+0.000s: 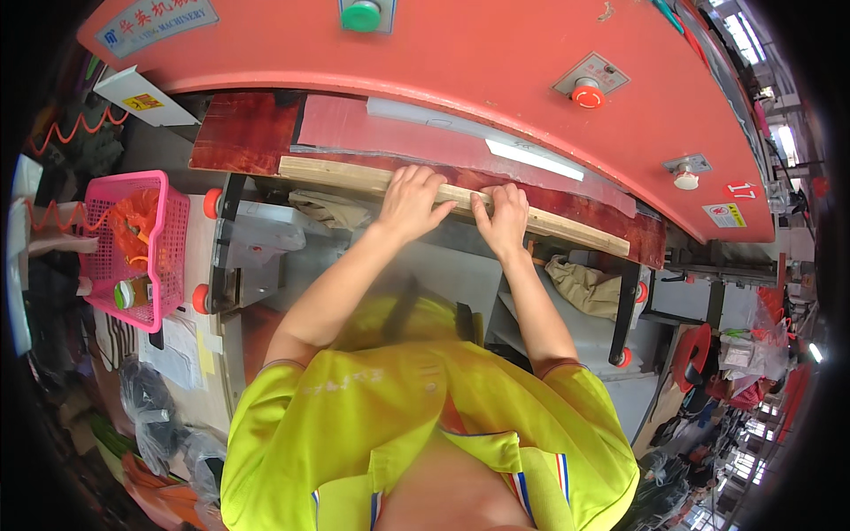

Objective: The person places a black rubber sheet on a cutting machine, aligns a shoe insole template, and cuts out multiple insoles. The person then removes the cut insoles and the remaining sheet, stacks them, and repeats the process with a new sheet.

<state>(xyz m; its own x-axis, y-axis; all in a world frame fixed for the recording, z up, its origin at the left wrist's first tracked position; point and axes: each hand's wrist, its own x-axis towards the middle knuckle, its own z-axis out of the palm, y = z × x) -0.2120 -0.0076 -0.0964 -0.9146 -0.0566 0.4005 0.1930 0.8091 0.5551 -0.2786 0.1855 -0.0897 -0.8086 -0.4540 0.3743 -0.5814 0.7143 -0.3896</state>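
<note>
A long pale wooden bar (328, 173) runs along the front of the red machine's dark red bed (243, 133). Over the middle of this bar, my left hand (413, 202) has its fingers curled across the far side and its thumb along the near side. My right hand (503, 217) grips the same bar a little to the right, its thumb pointing toward the left one. Behind the bar lies a pinkish flat sheet (341, 124), with a narrow white strip (535, 159) farther back.
The machine's red housing (478, 53) rises ahead, carrying a green button (360, 16) and a red knob (587, 94). Black side brackets (227, 239) with red rollers flank me. Left stands a pink basket (173, 239) with a jar; folded beige cloth (584, 288) lies below the bar.
</note>
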